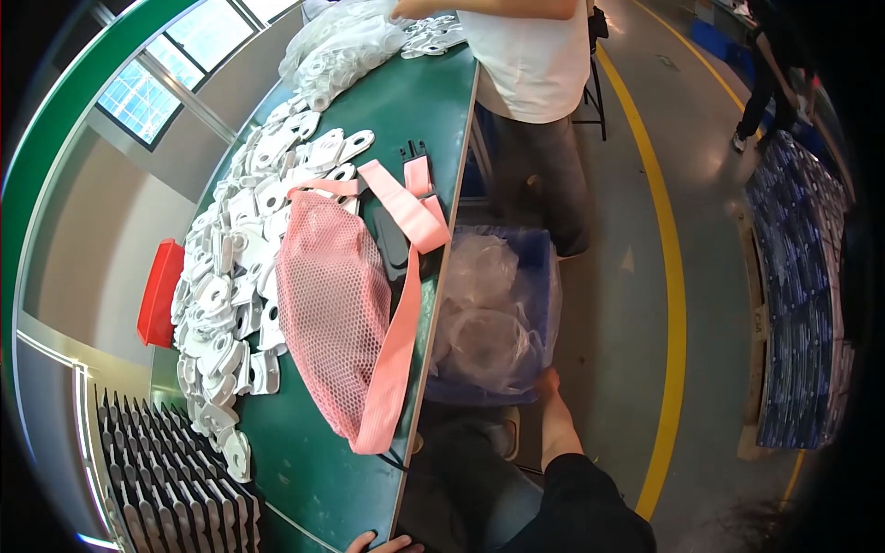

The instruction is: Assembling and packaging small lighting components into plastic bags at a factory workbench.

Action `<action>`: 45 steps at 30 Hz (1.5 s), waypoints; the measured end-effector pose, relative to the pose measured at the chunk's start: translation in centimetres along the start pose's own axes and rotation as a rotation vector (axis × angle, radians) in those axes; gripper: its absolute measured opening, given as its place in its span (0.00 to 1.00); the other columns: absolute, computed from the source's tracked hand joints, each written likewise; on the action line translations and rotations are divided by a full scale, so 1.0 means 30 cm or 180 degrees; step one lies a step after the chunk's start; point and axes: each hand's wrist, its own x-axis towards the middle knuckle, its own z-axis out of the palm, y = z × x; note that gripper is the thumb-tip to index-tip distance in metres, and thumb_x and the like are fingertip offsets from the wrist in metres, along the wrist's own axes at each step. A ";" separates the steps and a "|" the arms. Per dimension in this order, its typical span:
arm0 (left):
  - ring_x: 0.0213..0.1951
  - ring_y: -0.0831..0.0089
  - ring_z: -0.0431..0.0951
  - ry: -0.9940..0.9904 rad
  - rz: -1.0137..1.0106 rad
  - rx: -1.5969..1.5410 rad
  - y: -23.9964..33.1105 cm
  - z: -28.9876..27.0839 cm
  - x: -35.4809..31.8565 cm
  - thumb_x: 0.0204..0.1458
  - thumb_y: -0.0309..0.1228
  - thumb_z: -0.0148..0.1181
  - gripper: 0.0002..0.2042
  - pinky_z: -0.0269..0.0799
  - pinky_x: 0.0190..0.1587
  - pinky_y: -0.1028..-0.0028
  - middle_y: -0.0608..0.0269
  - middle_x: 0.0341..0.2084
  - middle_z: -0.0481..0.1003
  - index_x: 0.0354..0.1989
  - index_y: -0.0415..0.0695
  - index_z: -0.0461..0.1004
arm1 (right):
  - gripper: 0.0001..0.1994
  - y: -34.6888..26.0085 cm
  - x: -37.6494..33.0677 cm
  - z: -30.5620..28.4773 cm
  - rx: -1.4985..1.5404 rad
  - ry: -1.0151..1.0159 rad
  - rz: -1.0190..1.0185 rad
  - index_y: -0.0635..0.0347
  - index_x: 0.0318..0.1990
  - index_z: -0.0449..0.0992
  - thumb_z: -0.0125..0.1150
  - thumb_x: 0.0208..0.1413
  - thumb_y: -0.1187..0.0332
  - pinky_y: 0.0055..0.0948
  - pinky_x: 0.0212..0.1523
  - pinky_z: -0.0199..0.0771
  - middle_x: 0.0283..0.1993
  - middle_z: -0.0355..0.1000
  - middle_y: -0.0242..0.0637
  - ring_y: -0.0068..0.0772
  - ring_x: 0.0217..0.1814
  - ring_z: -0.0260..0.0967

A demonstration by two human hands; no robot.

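Note:
My right hand (550, 385) reaches down beside the table to the near rim of a blue crate (553, 276) on the floor, and its fingers curl over that rim. The crate is filled with crumpled clear plastic bags (484, 318). Only the fingertips of my left hand (383, 544) show at the picture's lower edge, spread on the edge of the green table (433, 101). A pink mesh bag (332, 304) with a wide pink strap (398, 336) lies on the table in front of me, touched by neither hand.
Several white plastic parts (230, 276) are heaped along the table's left side. Black ribbed pieces (175, 488) lie at lower left, beside a red bin (159, 293). A person in a white shirt (530, 55) works at the far end. Dark blue stacks (802, 276) stand beyond a yellow floor line (668, 276).

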 end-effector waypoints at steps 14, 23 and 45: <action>0.54 0.63 0.64 0.0456 0.0030 -0.0105 0.028 -0.018 0.014 0.41 0.30 0.58 0.14 0.49 0.57 0.55 0.62 0.42 0.71 0.39 0.45 0.73 | 0.20 0.374 -0.276 -0.337 -0.0567 0.0724 0.0246 0.69 0.42 0.62 0.58 0.38 0.76 0.39 0.50 0.65 0.44 0.65 0.55 0.52 0.50 0.64; 0.54 0.63 0.64 0.0575 0.0080 -0.0047 0.040 -0.027 0.018 0.41 0.30 0.58 0.12 0.49 0.58 0.56 0.62 0.41 0.72 0.37 0.45 0.74 | 0.18 0.684 -0.381 -0.355 -0.0015 0.1099 0.0818 0.66 0.41 0.65 0.59 0.39 0.71 0.41 0.48 0.66 0.42 0.68 0.52 0.52 0.47 0.66; 0.51 0.67 0.66 0.0744 0.0201 0.0285 0.043 0.007 0.008 0.38 0.35 0.60 0.10 0.47 0.59 0.58 0.69 0.35 0.74 0.32 0.50 0.76 | 0.32 0.880 -0.571 -0.393 -0.0155 0.0472 0.0135 0.68 0.55 0.57 0.61 0.42 0.66 0.33 0.40 0.72 0.46 0.67 0.54 0.45 0.44 0.69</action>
